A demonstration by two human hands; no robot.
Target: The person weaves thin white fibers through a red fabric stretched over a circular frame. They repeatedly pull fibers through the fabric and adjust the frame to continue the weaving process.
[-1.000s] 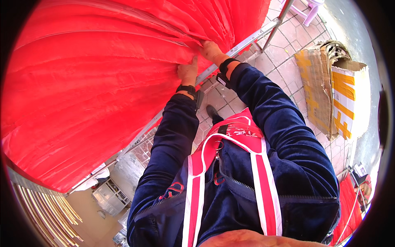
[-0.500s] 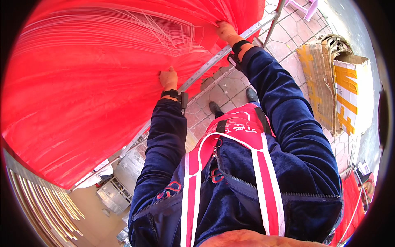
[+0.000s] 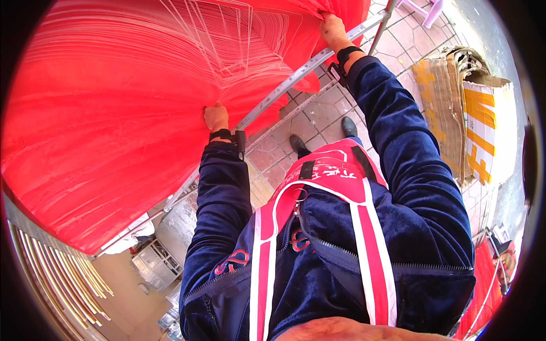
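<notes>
Partway along, judging from the lie of the red cloth [image 3: 114, 148] alone. Spread wide across the upper left of view, lying over the far side of the metal rail [image 3: 290, 82] and showing in loose flaps on the near side too. Opened out between the hands: a stretch full of thin pale lines, some kinked into sharp angles. Not yet flat: bunched folds at both grips, long creases fanning off to the left. Can't tell number of layers, or how much is left past the top of view.

Left hand [image 3: 216, 117]: curled closed, just beyond the rail, pinching cloth, with creases converging on the fingers. Right hand [image 3: 334, 28]: also closed, farther up along the rail, gripping a gathered bit of cloth. Well apart from each other, cloth pulled fairly taut between, by the look of it. Fingertips mostly hidden in both, so can't tell exact finger placement.

Around: cardboard [image 3: 438, 108] standing off to the right on the paving [image 3: 324, 113], pink stool [image 3: 435, 14] at upper right, clear of both hands.
</notes>
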